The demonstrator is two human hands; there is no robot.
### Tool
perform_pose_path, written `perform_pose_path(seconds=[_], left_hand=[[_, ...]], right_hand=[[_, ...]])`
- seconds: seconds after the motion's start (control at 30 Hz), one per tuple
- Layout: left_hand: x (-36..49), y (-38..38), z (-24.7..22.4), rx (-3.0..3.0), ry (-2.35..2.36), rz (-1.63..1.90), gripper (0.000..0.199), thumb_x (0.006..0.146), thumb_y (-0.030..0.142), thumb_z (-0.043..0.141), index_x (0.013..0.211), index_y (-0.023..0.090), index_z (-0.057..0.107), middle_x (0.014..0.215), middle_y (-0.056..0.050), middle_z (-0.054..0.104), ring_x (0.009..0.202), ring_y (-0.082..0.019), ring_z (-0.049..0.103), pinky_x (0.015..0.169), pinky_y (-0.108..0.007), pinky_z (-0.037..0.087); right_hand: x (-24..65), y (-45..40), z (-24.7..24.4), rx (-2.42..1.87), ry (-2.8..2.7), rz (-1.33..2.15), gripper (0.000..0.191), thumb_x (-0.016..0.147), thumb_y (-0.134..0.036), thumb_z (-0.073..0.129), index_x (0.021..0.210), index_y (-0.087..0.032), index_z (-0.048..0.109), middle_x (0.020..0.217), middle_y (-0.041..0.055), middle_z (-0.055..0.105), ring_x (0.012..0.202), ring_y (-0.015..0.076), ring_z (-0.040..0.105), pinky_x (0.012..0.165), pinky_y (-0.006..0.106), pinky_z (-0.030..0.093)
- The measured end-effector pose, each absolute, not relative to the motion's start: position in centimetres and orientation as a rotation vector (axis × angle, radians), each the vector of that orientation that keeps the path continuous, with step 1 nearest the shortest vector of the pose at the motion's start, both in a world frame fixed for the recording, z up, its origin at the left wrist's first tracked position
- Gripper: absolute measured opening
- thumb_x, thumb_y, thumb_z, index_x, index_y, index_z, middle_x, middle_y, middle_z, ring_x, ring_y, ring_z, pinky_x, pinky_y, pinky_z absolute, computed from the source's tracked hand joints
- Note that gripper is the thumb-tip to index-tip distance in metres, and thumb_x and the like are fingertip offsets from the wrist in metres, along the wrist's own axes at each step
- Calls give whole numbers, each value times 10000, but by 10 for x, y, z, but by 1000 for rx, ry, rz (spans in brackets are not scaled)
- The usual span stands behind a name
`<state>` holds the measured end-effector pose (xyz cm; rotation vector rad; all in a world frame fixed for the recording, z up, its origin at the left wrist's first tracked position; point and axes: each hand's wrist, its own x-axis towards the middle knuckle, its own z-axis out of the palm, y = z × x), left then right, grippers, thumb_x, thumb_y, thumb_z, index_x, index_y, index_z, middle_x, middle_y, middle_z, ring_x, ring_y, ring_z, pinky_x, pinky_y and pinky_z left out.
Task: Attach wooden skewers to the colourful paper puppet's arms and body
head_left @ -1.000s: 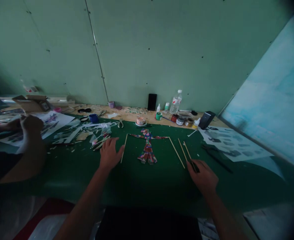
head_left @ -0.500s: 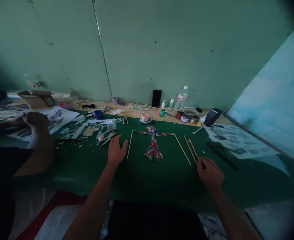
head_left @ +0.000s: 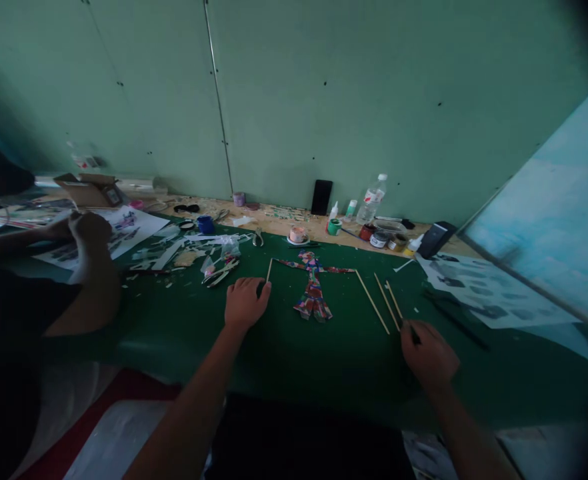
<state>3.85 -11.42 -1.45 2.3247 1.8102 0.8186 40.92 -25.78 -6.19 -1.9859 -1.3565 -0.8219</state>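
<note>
- The flat, patchwork-coloured paper figure lies arms outspread on the green tabletop, between the two hands.
- A thin left stick and right stick meet its arm tips; two loose sticks lie just outside the right one.
- Left hand: fingers curled, covering the left stick's lower part; cannot tell whether they pinch it.
- Right hand: fingers folded narrow at the loose sticks' lower ends; grip unclear.
- Beyond the figure stand a peach paint jar, a phone and a water bottle.
- Metal hand tools and paper scraps crowd the left hand's far side; a co-worker's hand is farther left.
- Half a second ago, the left hand was spread beside its stick, which showed whole; the figure's pose is unchanged.
</note>
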Motion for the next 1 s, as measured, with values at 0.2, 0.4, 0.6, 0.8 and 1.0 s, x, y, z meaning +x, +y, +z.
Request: perform_pose_path(seconds=[0.2, 0.4, 0.6, 0.8, 1.0], left_hand=[[25, -96, -5, 2318, 1903, 761, 365, 946, 387, 364, 1054, 219, 669, 1016, -46, 716, 935, -208, 626, 817, -324, 446], [-15, -75, 5, 2292, 2194, 725, 332, 865, 233, 442, 1125, 167, 637, 1185, -160, 636, 1168, -343, 489, 925, -466, 355], [-27, -97, -14, 2343, 2248, 674, 321, 894, 229, 411, 1111, 229, 647, 1201, -95, 653, 1163, -298, 496, 925, -480, 320], [-27, -106, -11, 2425, 2247, 617, 343, 937, 298, 366, 1068, 223, 674, 1214, -91, 645, 1170, -277, 499, 945, -449, 336], [-30, -62, 14, 2495, 2269, 357, 316, 948, 302, 428, 1144, 143, 618, 1146, -119, 634, 1082, -232, 566, 966, -425, 393]], right_hand=[[409, -259, -63, -1961, -1361, -806, 217, 868, -307, 544, 865, -185, 724, 908, 35, 740, 777, 166, 652, 575, 248, 363], [411, -259, -66, -1896, -1340, -870, 198, 863, -296, 558, 848, -175, 714, 900, 39, 742, 787, 159, 655, 593, 239, 370], [411, -260, -67, -1896, -1338, -834, 198, 854, -299, 561, 849, -171, 713, 887, 48, 740, 769, 170, 648, 568, 249, 349], [409, -259, -66, -1907, -1312, -763, 245, 869, -321, 520, 845, -174, 715, 888, 73, 734, 779, 193, 645, 574, 273, 351], [407, -258, -65, -1927, -1275, -794, 220, 863, -312, 538, 843, -182, 715, 894, 53, 735, 766, 174, 643, 559, 270, 339]])
